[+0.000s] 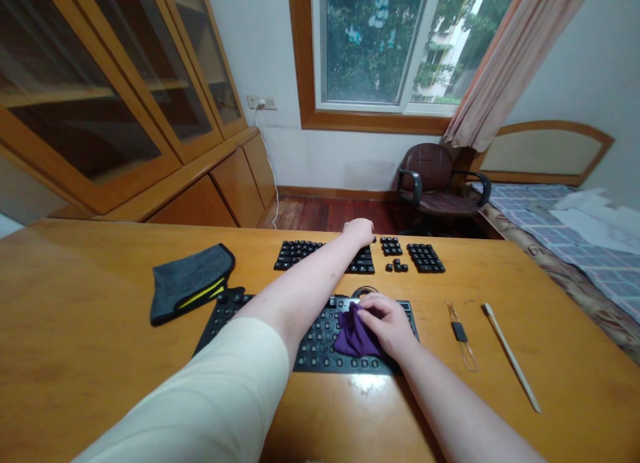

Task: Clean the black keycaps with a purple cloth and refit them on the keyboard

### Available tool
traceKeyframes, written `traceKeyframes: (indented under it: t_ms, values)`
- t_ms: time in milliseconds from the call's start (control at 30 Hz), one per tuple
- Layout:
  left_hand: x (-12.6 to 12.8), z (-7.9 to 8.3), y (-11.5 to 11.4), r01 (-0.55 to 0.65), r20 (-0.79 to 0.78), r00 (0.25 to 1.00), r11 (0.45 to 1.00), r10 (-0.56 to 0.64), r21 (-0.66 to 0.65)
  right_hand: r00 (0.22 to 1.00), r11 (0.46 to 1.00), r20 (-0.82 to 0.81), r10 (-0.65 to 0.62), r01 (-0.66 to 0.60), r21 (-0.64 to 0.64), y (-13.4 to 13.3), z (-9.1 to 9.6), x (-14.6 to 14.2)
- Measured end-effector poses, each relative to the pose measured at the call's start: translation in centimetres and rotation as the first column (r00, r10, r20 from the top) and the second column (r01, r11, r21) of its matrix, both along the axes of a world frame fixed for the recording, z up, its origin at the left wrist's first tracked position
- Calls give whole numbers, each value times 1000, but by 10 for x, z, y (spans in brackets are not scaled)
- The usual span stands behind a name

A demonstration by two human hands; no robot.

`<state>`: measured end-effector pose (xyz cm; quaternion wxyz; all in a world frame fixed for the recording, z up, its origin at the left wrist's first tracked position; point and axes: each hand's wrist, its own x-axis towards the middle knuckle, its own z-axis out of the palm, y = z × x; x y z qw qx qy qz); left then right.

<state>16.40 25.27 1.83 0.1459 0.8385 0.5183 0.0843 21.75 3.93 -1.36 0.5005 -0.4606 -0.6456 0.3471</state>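
My left hand (359, 232) reaches far across the desk, to the back row of loose black keycaps (295, 253) laid out in keyboard order. Its fingers are curled, and what they pinch, if anything, is hidden. Bunched in my right hand (390, 322) is a purple cloth (356, 336), which rests on a black keyboard base (320, 346). The base has mostly bare switches, with a few caps still on. My left forearm crosses over the keyboard and hides part of both it and the keycaps.
A grey cloth with yellow lining (193, 283) lies left. To the right are a wire keycap puller (459, 333) and a thin light-coloured stick (513, 360). More keycaps (425, 258) sit near the desk's far edge. Beyond stand an office chair (433, 180) and a bed (560, 216).
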Motion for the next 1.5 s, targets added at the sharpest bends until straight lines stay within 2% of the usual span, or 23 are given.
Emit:
traceKeyframes:
  t_ms: [267, 467, 533, 633, 767, 833, 933, 1033, 1100, 1200, 1333, 1500]
  values:
    - [8, -9, 3, 24, 51, 998, 1000, -25, 19, 1000, 1000, 1, 0, 0, 12, 0, 6, -3]
    - [-14, 12, -8, 13, 195, 980, 995, -33, 102, 999, 1000, 45, 19, -19, 14, -1, 8, -3]
    - [-29, 21, -21, 29, 303, 951, 990, -70, 136, 998, 999, 47, 42, -43, 24, 0, 7, -3]
    - [-54, 30, -53, 81, 474, 868, 984, -148, 159, 997, 997, 39, 73, -74, 23, 0, 5, -2]
    - [-85, 35, -107, 81, 542, 824, 980, -168, 182, 998, 998, 48, 31, -28, -63, -1, 2, -2]
    - [-97, 33, -132, 69, 581, 803, 989, -135, 134, 999, 990, 35, -9, 14, -141, -2, 0, -2]
    - [-108, 20, -164, 18, 717, 697, 1000, -16, 5, 997, 973, -68, -43, 27, -228, -2, -3, -2]
    - [-113, 1, -189, -81, 785, 608, 993, 121, -91, 982, 967, -172, -82, 37, -251, -1, -4, -2]
    - [-115, -10, -200, -109, 795, 585, 987, 160, -119, 974, 965, -198, -113, 60, -256, 0, -4, -1]
    - [-116, -16, -206, -105, 802, 582, 990, 134, -89, 982, 971, -162, -97, 58, -232, 0, -3, 2]
    - [-116, -15, -205, -38, 800, 598, 999, 51, -35, 997, 991, -63, -37, 28, -133, 1, -2, 4]
    - [-116, -15, -205, -48, 791, 610, 999, 43, -18, 998, 996, -58, 2, -7, -93, 2, 1, 4]
